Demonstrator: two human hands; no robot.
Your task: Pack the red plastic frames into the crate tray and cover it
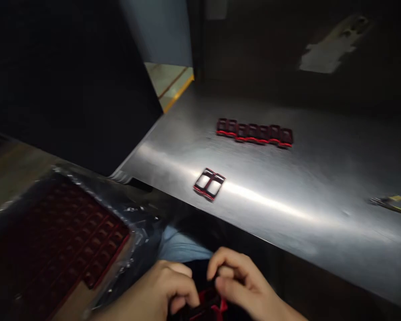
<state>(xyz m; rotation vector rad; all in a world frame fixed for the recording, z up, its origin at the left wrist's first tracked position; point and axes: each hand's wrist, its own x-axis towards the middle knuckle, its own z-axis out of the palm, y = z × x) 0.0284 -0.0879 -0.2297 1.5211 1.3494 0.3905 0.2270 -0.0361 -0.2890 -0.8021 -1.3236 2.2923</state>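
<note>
Low in the view, my left hand (173, 285) and my right hand (239, 283) are close together near my lap. Both have curled fingers around a red and black plastic part (205, 310). The hands and the bottom edge hide much of the part, and blur hides its detail. Beyond them, two small red and black rectangular frames (209, 183) lie side by side near the table's front edge. Farther back, a slightly uneven row of several red and black pieces (253, 133) lies on the metal table (304, 178).
At the left, a plastic-lined box (130, 263) holds many red and black pieces (83, 240) in rows. A large dark panel (70, 80) rises behind it. A thin metal tool (389, 205) with yellow on it lies at the table's right. Pale tape (324, 55) sticks to the dark back wall.
</note>
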